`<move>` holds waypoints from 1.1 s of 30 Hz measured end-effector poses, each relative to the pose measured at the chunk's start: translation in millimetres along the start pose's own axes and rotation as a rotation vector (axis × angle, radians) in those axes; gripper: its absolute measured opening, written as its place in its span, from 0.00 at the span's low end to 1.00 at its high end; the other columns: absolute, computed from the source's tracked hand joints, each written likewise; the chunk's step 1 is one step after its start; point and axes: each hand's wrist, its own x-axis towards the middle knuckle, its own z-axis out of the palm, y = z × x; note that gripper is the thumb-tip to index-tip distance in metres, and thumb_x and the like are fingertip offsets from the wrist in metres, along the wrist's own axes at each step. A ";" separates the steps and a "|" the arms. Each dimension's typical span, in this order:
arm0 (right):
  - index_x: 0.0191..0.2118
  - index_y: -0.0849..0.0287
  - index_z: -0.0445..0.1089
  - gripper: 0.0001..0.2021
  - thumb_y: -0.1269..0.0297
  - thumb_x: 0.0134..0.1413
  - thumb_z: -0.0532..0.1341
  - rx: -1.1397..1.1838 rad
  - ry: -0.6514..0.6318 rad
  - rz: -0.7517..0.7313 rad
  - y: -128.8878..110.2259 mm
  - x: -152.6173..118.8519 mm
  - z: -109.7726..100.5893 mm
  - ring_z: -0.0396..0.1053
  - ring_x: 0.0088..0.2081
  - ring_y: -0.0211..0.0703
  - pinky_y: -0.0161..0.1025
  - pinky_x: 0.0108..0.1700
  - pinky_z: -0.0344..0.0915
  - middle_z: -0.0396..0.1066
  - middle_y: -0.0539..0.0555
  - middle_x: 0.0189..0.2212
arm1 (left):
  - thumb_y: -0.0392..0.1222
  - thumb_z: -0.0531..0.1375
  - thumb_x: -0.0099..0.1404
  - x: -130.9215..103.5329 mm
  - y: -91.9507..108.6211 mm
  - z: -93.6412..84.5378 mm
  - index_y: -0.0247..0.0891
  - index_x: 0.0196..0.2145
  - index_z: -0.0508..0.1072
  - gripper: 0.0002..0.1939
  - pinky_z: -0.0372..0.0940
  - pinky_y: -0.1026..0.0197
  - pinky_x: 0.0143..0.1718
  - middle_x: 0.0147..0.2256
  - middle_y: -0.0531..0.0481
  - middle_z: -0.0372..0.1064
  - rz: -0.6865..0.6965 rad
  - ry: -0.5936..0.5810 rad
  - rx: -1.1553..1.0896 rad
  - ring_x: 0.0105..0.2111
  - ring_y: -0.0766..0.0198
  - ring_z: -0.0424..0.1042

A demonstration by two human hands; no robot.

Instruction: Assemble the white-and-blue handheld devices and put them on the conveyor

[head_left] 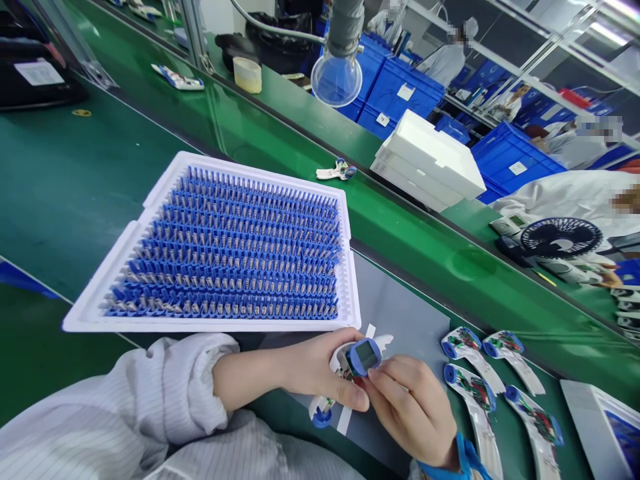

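My left hand (320,365) is closed around an open, white, gun-shaped infrared thermometer (340,363). At its end sits a blue-rimmed display (367,355) with a dark screen, facing up. My right hand (413,407) pinches the lower edge of this blue rim between thumb and fingers; the exact contact is partly hidden. Below my left palm, a blue round end (321,418) and some green circuitry stick out. Beyond my left forearm lies a large white foam tray (85,313), filled with rows of small blue parts (240,250) carrying metal pieces.
Several open thermometer halves (473,393) with circuit boards lie to the right. A green conveyor belt (425,247) runs diagonally past the table, carrying one white part (336,171). Across it stand white foam boxes (425,160) and a black fan (560,238). Co-workers sit farther back.
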 end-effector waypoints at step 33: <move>0.37 0.58 0.64 0.09 0.64 0.64 0.49 -0.204 -0.475 0.390 63.1 -20.5 -13.7 0.68 0.33 0.41 0.36 0.33 0.66 0.67 0.54 0.33 | 0.58 0.58 0.57 -10.5 -1.3 9.2 0.39 0.65 0.31 0.51 0.56 0.44 0.56 0.65 0.34 0.38 -0.092 0.026 0.716 0.53 0.44 0.64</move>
